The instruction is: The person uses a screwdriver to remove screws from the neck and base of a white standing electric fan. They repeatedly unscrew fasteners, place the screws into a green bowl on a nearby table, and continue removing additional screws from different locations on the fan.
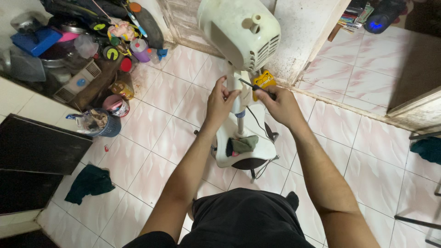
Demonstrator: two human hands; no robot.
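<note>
While gripping the fan neck [234, 87], left hand [219, 102] (fingers curled); right hand [281, 106] pinching a screwdriver [257, 87].

Cream-white fan [239, 32] above pink-veined white floor tiles [367, 170], dark green rag [88, 183].

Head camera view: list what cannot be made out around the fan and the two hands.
- Screwdriver tip: too small to tell whether it meets the fan neck.
- Right hand covers the tool's handle.
- Left hand hides its side of the neck.
- Fan head: cut off by the top edge.
- Fan base: partly covered by a green cloth.
</note>
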